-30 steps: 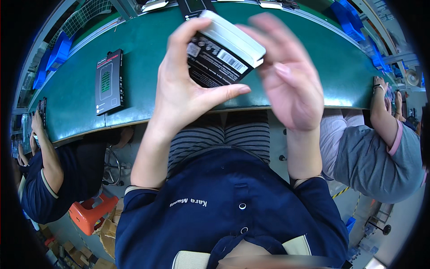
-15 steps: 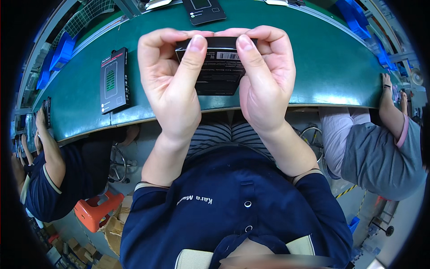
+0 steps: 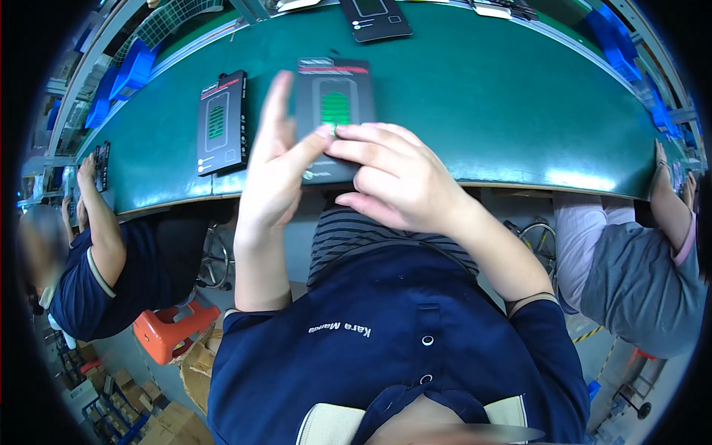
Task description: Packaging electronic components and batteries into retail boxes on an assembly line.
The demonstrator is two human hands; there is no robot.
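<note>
A flat dark retail box (image 3: 348, 89) with a red stripe and a green battery picture faces up in front of me; whether it rests on the table or is held just above it, I cannot tell. My left hand (image 3: 274, 174), blurred, is at its left side with the fingers stretched up and the thumb reaching over the box. My right hand (image 3: 404, 174) comes across its lower right part, thumb apart from the fingers. Its fingertips meet the left thumb tip over the battery picture. A small bright spot there is too tiny to name.
A similar dark box (image 3: 222, 126) lies to the left on the green table (image 3: 482, 111), and another dark box (image 3: 376, 20) at the far side. Blue bins (image 3: 133, 70) line the far left edge. Co-workers sit at both sides; an orange stool (image 3: 167, 330) stands lower left.
The box was gripped edge-on between both hands; now its printed front faces up. My hands have come off its top edge and moved together over its front. The view has shifted slightly.
</note>
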